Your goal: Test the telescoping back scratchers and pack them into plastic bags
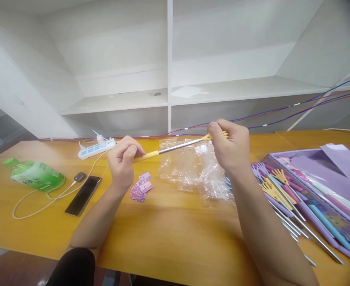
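Note:
A yellow back scratcher (179,147) with a silver rod is stretched between my hands above the table. My left hand (124,159) is closed around its yellow handle. At the other end, my right hand (231,145) grips the yellow hand-shaped head, whose prongs show partly past the fingers. Behind and beneath the rod lie several clear plastic bags (189,171), crumpled and overlapping. A small pile of pink and purple cards (141,188) rests on the table just below my left hand.
Right of my forearm, several colourful back scratchers (300,202) lie beside a purple box (335,167). On the left are a green bottle (35,174), a phone (83,196), a white cable and a power strip (96,149). White shelving (169,59) and cables stand behind.

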Motion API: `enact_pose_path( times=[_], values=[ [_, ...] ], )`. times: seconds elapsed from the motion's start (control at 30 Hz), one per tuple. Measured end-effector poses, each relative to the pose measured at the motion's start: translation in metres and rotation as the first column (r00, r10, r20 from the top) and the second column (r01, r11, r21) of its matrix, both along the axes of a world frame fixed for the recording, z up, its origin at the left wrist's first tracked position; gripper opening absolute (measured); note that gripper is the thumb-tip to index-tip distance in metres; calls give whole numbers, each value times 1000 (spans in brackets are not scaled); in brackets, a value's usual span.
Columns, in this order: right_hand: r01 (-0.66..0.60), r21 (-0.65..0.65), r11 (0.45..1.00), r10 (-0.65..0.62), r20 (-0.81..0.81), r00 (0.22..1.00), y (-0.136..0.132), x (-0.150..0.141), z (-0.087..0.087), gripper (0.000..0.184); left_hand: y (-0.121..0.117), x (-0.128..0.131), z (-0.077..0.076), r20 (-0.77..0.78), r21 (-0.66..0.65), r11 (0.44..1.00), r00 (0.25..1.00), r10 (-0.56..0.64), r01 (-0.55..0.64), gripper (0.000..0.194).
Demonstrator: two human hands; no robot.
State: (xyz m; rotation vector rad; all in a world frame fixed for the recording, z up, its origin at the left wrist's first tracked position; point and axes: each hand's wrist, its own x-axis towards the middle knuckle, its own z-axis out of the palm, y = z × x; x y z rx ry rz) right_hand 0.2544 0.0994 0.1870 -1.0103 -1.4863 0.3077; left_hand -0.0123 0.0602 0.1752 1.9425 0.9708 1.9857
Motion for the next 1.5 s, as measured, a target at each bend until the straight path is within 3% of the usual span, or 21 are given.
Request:
enact_pose_path(
  times=[0.33, 0.97, 1.5],
  values=[
    [3, 3, 1000, -3, 5, 1000, -3, -4, -2, 39, -3, 10, -8, 5, -8, 1000, 1000, -15, 15, 32],
    [-17, -51, 999, 16, -13, 1000, -5, -19, -7, 39, -6, 10, -5, 6, 60, 998, 1000, 7, -7, 33],
    [7, -61, 998, -6, 14, 1000, -6, -21, -10, 40, -6, 14, -8, 5, 8, 1000, 1000, 16, -16, 33]
  ],
)
